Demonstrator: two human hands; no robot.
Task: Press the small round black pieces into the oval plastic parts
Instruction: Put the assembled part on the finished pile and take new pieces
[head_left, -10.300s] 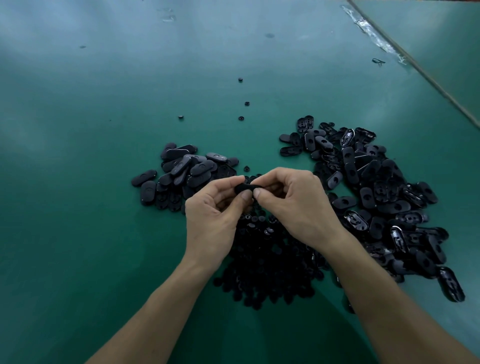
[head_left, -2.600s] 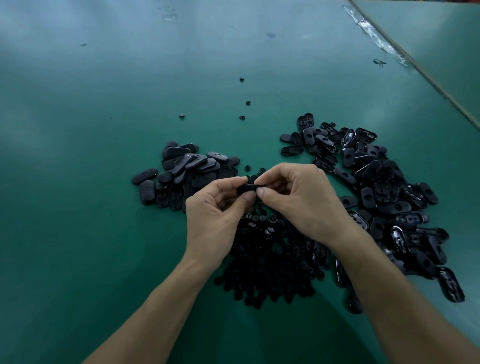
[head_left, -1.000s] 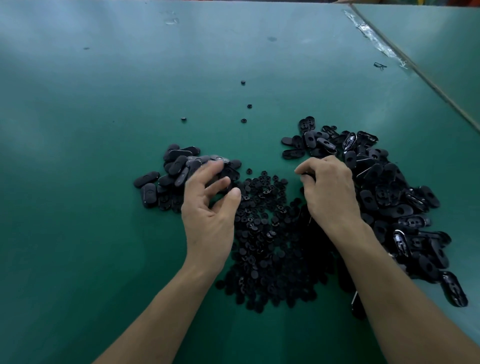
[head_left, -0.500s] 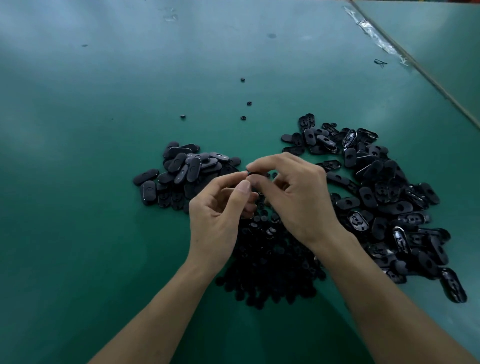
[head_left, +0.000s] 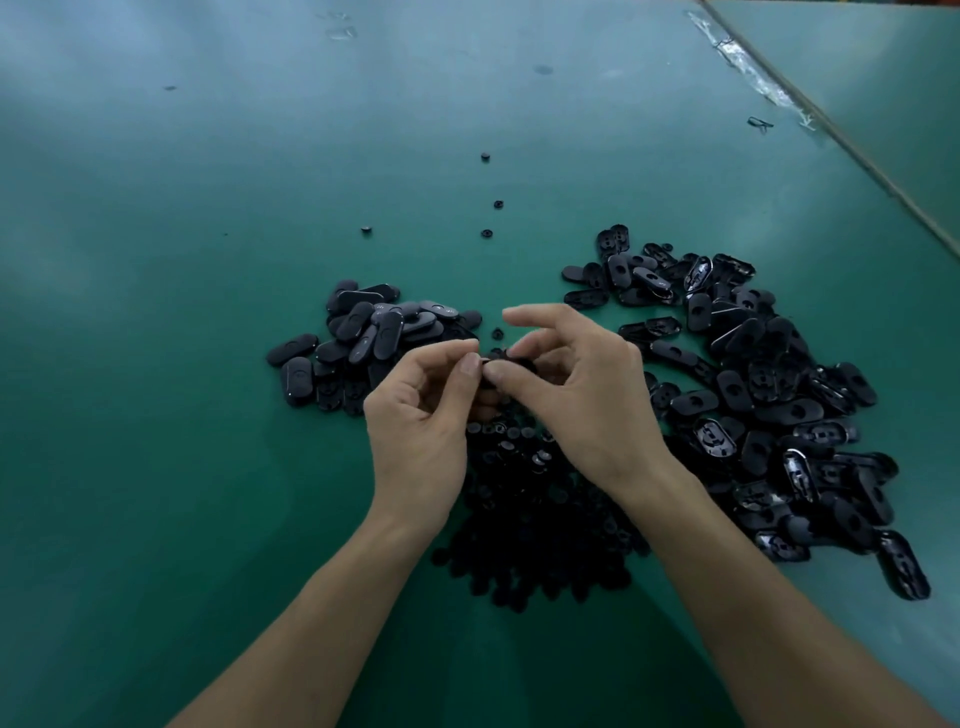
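Fingertips of the left hand (head_left: 415, 421) and right hand (head_left: 587, 400) meet mid-frame. Both pinch one black oval part (head_left: 514, 359) (mostly hidden by the thumbs) above the dark pile of small round pieces (head_left: 535, 525). On the green table (head_left: 156, 389), a left heap (head_left: 363, 332) and a larger right heap (head_left: 769, 395) of ovals flank them; stray round pieces (head_left: 486, 234) lie beyond.
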